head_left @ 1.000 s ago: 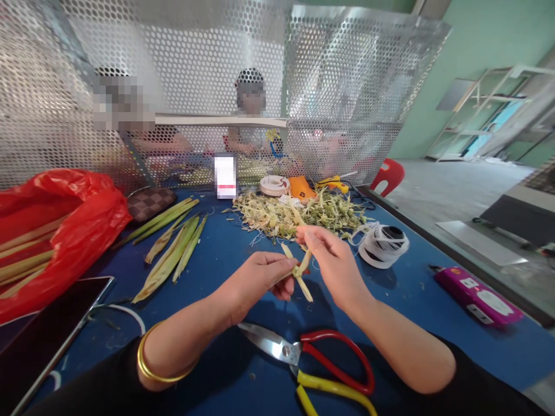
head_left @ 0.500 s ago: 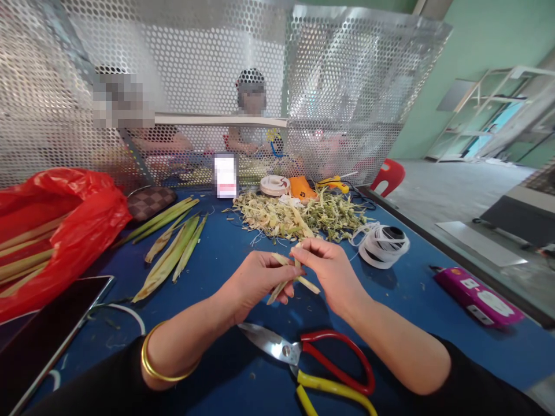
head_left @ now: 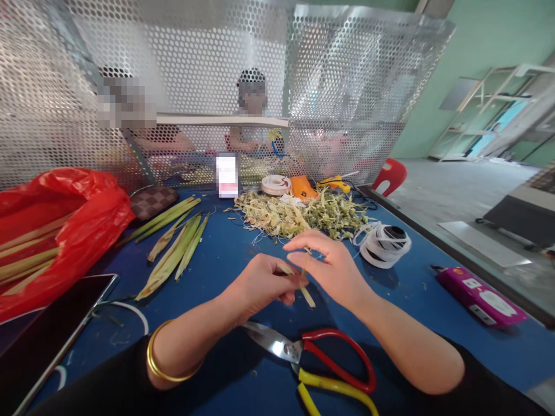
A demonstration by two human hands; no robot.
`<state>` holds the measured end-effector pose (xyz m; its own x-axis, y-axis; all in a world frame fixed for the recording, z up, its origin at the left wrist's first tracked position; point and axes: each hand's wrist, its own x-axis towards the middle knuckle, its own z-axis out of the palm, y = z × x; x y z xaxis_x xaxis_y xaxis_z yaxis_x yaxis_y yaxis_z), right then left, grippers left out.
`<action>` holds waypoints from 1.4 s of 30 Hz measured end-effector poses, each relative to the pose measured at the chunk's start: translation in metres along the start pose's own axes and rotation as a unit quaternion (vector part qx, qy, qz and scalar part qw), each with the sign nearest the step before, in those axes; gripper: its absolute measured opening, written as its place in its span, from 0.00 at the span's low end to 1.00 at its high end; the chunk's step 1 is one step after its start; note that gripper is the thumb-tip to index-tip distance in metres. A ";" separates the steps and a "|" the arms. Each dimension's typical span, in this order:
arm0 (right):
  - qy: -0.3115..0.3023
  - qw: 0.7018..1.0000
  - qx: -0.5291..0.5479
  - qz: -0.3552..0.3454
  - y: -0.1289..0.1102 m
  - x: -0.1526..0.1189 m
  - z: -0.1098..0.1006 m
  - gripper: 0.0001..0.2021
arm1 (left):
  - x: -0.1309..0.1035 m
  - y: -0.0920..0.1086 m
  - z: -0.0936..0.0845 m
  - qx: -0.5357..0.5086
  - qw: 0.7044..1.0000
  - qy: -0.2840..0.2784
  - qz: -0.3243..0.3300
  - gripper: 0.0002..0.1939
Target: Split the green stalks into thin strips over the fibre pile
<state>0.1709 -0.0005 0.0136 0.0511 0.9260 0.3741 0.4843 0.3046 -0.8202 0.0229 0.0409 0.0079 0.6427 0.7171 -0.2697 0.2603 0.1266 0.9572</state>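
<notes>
Both my hands work a thin pale leaf strip (head_left: pixel 306 293) over the blue table (head_left: pixel 225 254). My left hand (head_left: pixel 260 283) pinches the strip between thumb and fingers. My right hand (head_left: pixel 332 266) is beside it with fingers spread out toward the left, thumb and forefinger touching the strip's upper part. Just below my hands lie scissors (head_left: pixel 316 361) with one red and one yellow handle, blades pointing left. A gold bangle (head_left: pixel 162 367) sits on my left wrist.
Long green leaves (head_left: pixel 173 248) lie left of centre. A red plastic bag (head_left: pixel 56 231) holds more stalks at the far left. A heap of leaf trimmings (head_left: pixel 303 214), a white tape roll (head_left: pixel 384 242), a purple box (head_left: pixel 479 294) and a dark tablet (head_left: pixel 39 341) lie around. Two people sit behind a perforated metal screen (head_left: pixel 195 86).
My right hand came down from a raised pull on the strip and its fingers have spread. The strip now sits lower and mostly hidden between my hands.
</notes>
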 end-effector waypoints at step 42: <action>-0.003 0.984 0.156 0.086 -0.011 -0.014 0.025 0.14 | -0.006 0.015 -0.003 -0.281 0.952 0.067 0.104 0.09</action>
<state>0.1426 -0.0114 0.0063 0.1032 0.9708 0.2167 0.1780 0.1963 -0.9642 0.0206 0.0402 0.0241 0.5302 0.8432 -0.0885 -0.3132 0.2918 0.9037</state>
